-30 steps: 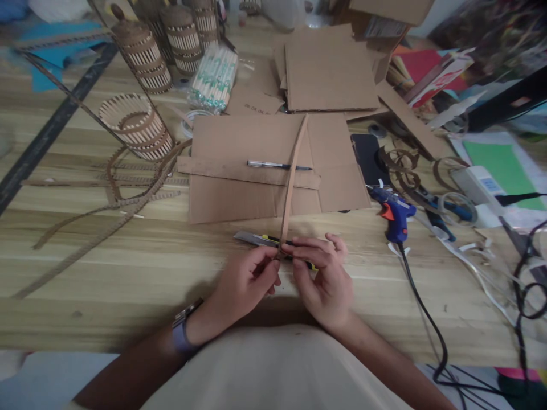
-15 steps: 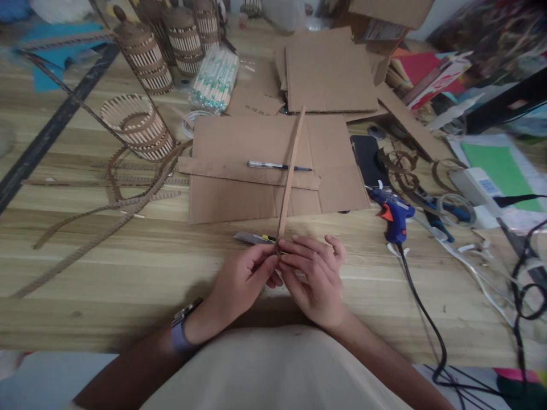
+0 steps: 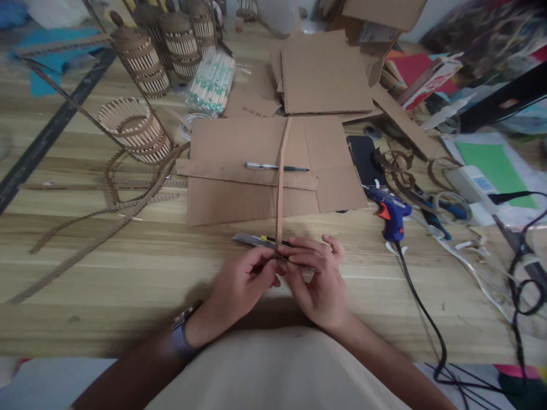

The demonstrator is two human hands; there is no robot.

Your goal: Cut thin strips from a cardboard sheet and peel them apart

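Note:
A narrow cardboard strip (image 3: 280,188) points away from me over the table, its near end between my hands. My left hand (image 3: 245,282) pinches that end between thumb and fingers. From the right, my right hand (image 3: 318,279) grips the same end with thumb and fingertips, its little finger lifted. Just beyond my fingers lies a utility knife (image 3: 252,240), partly hidden by the hands and the strip. Under the strip's far part are a flat cardboard sheet (image 3: 233,208), a loose cardboard band (image 3: 222,173) and a black pen (image 3: 260,166).
A blue glue gun (image 3: 395,216) with a black cord stands to the right, near a phone (image 3: 363,159) and cardboard rings (image 3: 395,162). Left are ridged strips (image 3: 89,256) and an open stick basket (image 3: 134,131). Behind are bagged sticks (image 3: 211,82) and stacked cardboard (image 3: 327,74).
The strip's far end has swung left and lower, and the strip now bends slightly. My right fingers have shifted a little at its near end. The whole view has moved slightly.

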